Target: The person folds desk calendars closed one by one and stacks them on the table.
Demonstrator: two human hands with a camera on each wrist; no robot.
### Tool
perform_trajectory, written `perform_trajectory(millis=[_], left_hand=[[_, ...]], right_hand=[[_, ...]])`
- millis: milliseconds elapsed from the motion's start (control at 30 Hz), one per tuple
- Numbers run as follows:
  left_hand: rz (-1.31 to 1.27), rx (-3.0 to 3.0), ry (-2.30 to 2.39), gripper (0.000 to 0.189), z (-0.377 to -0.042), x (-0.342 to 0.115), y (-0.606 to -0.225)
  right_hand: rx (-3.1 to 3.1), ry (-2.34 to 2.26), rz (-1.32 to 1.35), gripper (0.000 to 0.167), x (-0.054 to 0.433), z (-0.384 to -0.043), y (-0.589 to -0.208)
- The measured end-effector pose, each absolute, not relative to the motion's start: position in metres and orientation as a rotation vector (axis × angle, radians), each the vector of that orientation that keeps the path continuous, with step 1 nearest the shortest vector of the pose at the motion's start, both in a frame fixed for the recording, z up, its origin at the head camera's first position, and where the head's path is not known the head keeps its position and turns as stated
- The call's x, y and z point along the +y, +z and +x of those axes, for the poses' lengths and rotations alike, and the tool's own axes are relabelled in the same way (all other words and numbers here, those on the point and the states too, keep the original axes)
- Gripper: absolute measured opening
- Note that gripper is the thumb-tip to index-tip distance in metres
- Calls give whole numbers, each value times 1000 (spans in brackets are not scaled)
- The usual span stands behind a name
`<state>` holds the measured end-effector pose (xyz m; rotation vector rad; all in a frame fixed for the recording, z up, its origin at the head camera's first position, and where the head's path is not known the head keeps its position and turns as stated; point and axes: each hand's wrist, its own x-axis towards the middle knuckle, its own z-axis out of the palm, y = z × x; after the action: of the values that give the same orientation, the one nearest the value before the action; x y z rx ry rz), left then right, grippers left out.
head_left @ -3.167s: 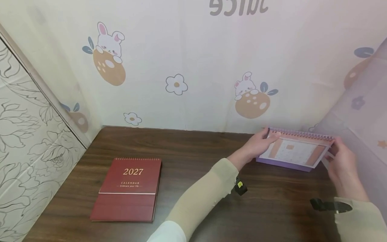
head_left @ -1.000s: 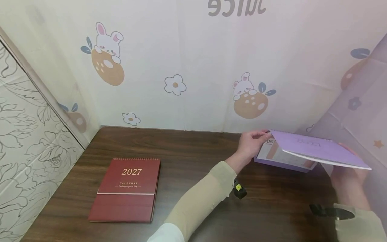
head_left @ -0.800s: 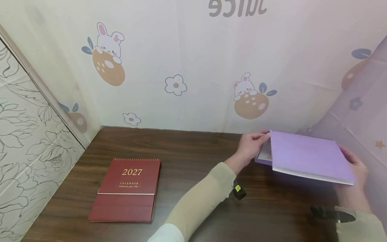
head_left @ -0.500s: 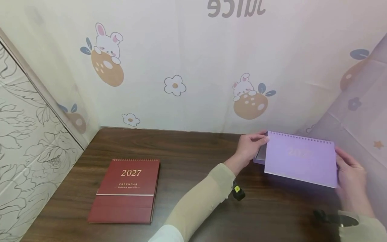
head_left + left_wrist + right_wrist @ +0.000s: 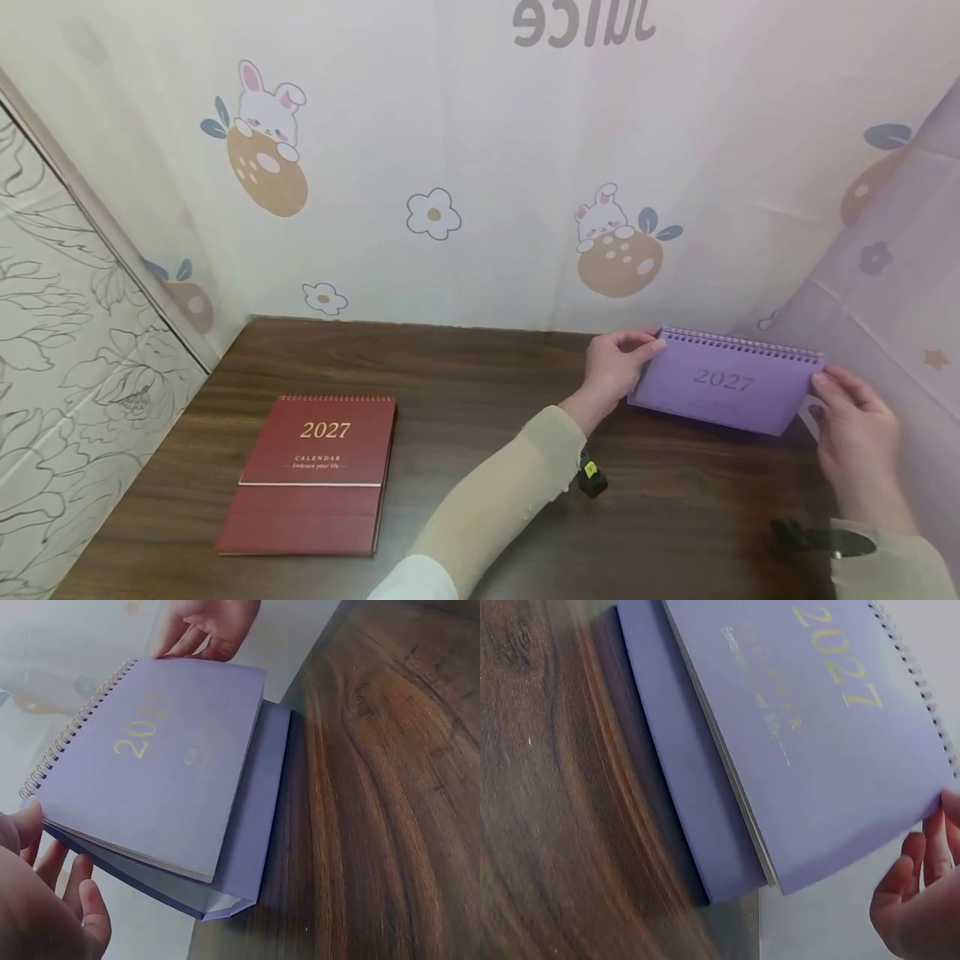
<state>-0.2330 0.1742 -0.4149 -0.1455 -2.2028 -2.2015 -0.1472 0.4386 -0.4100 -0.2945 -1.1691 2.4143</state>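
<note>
A purple spiral-bound desk calendar (image 5: 723,382) stands as a slanted tent at the back right of the table, its front cover marked 2027. At its upper left corner, my left hand (image 5: 611,367) pinches the edge by the coil, thumb on the cover and fingers behind. My right hand (image 5: 858,425) pinches the opposite upper corner beside the coil. In the left wrist view, the cover and pages lie over the purple base (image 5: 255,802), whose lower strip shows below them. The right wrist view has the right hand's fingers (image 5: 907,889) at the corner.
A red 2027 desk calendar (image 5: 311,475) stands on the left of the dark wood table (image 5: 480,367). Behind the table hangs a pale curtain (image 5: 450,125) with rabbit and flower prints; more cloth closes the right side, close to my right hand.
A month page faced front at first. The right hand brought the purple cover over from behind, and it now lies down over the pages. My left hand stayed at its corner.
</note>
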Motion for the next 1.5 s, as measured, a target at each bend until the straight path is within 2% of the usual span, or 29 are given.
perform_trajectory(millis=[200,300,433,767,1100,1500], left_hand=[[-363,-2336,-1827,16,-238,171,-426],[-406,-2396,-1702,19,-237,169,-425],[-431,-2433,-1599,18,-237,168,-420],[-440,-2494,-1441,15,-236,170,-418],[-388,-2481,-1504,10,-237,167,-414],[-354,-2511,-1564,10,-239,143,-402]], right_hand=[[-1294,2138,-623,23,431,-154,-404],[-1290,2098,-679,29,430,-157,-404],[-1269,2102,-680,30,426,-160,-403],[-1104,2204,-612,17,424,-164,-405],[-1096,2293,-555,19,419,-160,-402],[-1169,2204,-626,19,391,-156,-392]])
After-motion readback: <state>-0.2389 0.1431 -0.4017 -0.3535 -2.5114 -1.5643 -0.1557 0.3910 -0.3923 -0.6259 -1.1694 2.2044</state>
